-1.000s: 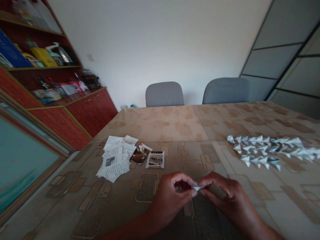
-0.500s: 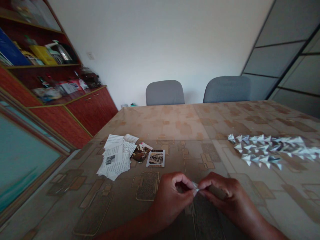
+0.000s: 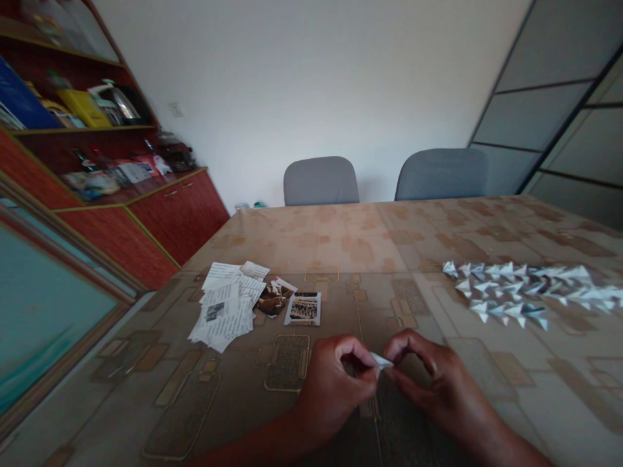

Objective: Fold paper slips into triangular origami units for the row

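Note:
Between my hands is a small folded white paper [image 3: 381, 361], just above the table's near part. My left hand [image 3: 341, 383] pinches its left end between thumb and fingers. At its right tip, the thumb and forefinger of my right hand [image 3: 431, 376] are closed on it. Left of my hands lies a loose pile of printed paper pieces [image 3: 226, 308], with a brown picture piece [image 3: 274, 298] and a small photo piece [image 3: 304, 308] beside it. Several rows of folded paper shapes with pointed tips [image 3: 523, 285] stand at the right.
A patterned cloth covers the table [image 3: 341, 240]. Behind its far edge are two grey chairs, one left [image 3: 321, 180] and one right [image 3: 442, 174]. A red-brown cabinet [image 3: 180, 214] with filled shelves stands at the left.
My right hand has shifted slightly, its finger and thumb bowed wider apart behind the tips. More of the folded paper now shows between my hands.

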A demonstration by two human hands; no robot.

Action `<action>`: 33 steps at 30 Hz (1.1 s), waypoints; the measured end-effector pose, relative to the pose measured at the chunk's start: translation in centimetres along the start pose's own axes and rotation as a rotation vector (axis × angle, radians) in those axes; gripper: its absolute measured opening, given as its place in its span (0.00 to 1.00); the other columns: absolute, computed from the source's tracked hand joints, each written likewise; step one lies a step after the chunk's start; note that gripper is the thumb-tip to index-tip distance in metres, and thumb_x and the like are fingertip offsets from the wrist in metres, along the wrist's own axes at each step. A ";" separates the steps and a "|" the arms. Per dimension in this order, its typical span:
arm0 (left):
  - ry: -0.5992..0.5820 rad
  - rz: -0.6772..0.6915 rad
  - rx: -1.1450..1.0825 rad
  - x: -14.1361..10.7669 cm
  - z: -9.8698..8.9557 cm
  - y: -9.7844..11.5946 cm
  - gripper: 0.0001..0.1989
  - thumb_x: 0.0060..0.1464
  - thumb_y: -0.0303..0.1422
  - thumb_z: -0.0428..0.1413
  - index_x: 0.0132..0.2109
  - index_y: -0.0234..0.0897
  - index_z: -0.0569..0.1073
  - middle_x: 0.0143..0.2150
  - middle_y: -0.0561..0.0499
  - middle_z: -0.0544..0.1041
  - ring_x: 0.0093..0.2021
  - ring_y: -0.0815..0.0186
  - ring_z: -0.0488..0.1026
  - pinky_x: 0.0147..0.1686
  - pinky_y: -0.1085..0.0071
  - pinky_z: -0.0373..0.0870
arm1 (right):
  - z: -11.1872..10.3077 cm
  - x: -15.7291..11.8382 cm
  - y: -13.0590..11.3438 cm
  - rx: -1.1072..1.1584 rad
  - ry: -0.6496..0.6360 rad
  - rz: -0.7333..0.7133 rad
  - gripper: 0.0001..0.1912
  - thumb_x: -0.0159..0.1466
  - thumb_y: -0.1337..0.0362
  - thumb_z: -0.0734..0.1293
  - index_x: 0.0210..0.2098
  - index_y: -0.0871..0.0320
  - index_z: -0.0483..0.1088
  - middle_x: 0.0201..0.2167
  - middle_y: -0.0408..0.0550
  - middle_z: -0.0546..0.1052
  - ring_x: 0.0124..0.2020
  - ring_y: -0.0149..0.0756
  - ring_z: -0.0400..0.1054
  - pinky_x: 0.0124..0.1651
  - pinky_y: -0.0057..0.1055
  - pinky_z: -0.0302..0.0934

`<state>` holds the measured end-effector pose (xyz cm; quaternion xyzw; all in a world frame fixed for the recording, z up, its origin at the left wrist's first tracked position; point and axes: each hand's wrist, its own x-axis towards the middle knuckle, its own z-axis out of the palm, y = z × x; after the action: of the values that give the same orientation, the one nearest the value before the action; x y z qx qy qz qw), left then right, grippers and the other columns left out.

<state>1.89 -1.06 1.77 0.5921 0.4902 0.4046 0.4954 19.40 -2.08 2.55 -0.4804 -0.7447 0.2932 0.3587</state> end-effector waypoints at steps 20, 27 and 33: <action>-0.092 -0.137 -0.144 0.7 -0.3 -0.8 0.04 0.39 0.28 0.58 0.24 0.33 0.70 0.21 0.54 0.71 0.23 0.71 0.67 0.24 0.76 0.60 | -0.8 0.2 0.4 -0.075 -0.021 -0.164 0.07 0.58 0.72 0.66 0.34 0.53 0.69 0.29 0.43 0.76 0.31 0.35 0.73 0.33 0.28 0.67; -0.092 -0.109 -0.113 0.3 0.0 -0.7 0.03 0.39 0.27 0.57 0.25 0.33 0.70 0.22 0.54 0.71 0.23 0.71 0.66 0.24 0.76 0.60 | -0.1 0.0 -0.1 -0.077 -0.019 -0.157 0.07 0.59 0.73 0.62 0.31 0.55 0.67 0.26 0.43 0.74 0.27 0.32 0.71 0.30 0.25 0.64; -0.085 -0.059 -0.135 0.3 -0.2 0.2 0.05 0.40 0.27 0.57 0.25 0.35 0.66 0.22 0.56 0.68 0.23 0.71 0.64 0.24 0.77 0.59 | 0.0 0.1 -0.5 0.025 -0.001 -0.008 0.06 0.60 0.71 0.61 0.27 0.55 0.63 0.24 0.40 0.70 0.26 0.31 0.67 0.28 0.24 0.60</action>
<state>1.74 -0.77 1.98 0.5593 0.4574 0.3967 0.5663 19.17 -2.19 2.93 -0.4728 -0.7431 0.3011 0.3656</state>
